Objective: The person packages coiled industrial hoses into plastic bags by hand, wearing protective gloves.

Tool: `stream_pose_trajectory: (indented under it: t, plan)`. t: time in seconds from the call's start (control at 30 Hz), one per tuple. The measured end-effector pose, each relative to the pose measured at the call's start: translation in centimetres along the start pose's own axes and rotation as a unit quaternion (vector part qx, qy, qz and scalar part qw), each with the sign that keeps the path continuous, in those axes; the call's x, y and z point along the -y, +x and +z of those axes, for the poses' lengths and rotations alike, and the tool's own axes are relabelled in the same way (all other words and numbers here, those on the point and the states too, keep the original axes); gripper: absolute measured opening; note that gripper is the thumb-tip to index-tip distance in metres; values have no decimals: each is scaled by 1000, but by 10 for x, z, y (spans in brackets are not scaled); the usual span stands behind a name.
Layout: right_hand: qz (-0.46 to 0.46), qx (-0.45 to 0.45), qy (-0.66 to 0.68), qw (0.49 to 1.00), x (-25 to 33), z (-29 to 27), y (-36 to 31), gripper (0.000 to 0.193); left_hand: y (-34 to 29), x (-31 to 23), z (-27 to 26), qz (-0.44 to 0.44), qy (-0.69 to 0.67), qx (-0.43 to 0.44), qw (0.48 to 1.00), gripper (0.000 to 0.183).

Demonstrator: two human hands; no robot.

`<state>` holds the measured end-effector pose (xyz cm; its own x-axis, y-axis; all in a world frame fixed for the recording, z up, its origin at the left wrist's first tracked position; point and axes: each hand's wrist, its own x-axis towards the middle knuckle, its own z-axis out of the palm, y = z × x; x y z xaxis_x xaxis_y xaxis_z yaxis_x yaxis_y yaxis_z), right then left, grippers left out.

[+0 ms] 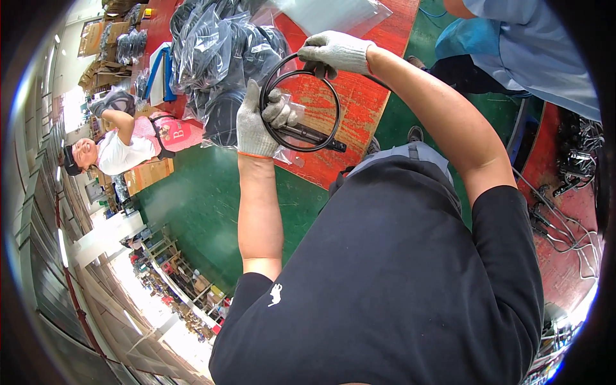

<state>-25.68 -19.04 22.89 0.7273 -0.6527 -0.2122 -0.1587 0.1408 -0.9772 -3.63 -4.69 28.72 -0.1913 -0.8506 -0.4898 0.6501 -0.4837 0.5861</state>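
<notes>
A black cable (pixel 339 106) is wound into round loops above the red table. My left hand (pixel 258 122), in a pale grey knit glove, closes round the left side of the coil. At the top of the loops my gloved right hand (pixel 335 52) has its fingers bent onto the cable. A free length of cable runs out beneath my right wrist. A dark rod-shaped piece (pixel 314 136) lies across the lower part of the coil; whether it joins the cable I cannot tell. Clear plastic film shows beside my left hand.
Bagged black cables (pixel 224 48) are heaped on the red table (pixel 366 102), near flat clear bags (pixel 333 14). A blue-edged holder (pixel 159 74) stands left of them. One person (pixel 122 144) is at the left, another (pixel 520 48) at the upper right. More cables (pixel 571 231) lie at right.
</notes>
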Motion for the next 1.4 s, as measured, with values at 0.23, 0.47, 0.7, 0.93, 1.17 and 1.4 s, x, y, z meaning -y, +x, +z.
stream_pose_trajectory:
  t: [0.23,0.47,0.7,0.93,1.17,1.4]
  plan:
    - [5,20,-76,997,-2,9,1,46,-13,-7,-16,29,70,-100,992,51]
    - [-94,-54,-221,969,-56,36,-83,42,-14,-69,-123,41,48,-221,973,41]
    - [70,-67,-426,899,-78,34,-226,25,-12,-81,-155,164,51,-269,948,45]
    - [-162,54,-331,928,57,68,-135,23,-6,-4,-68,131,262,-192,937,40]
    - [-209,-37,-343,915,67,59,-81,25,-31,26,7,59,208,-81,973,46]
    - [-294,7,-357,887,49,41,-65,26,-49,28,28,-19,129,69,989,57]
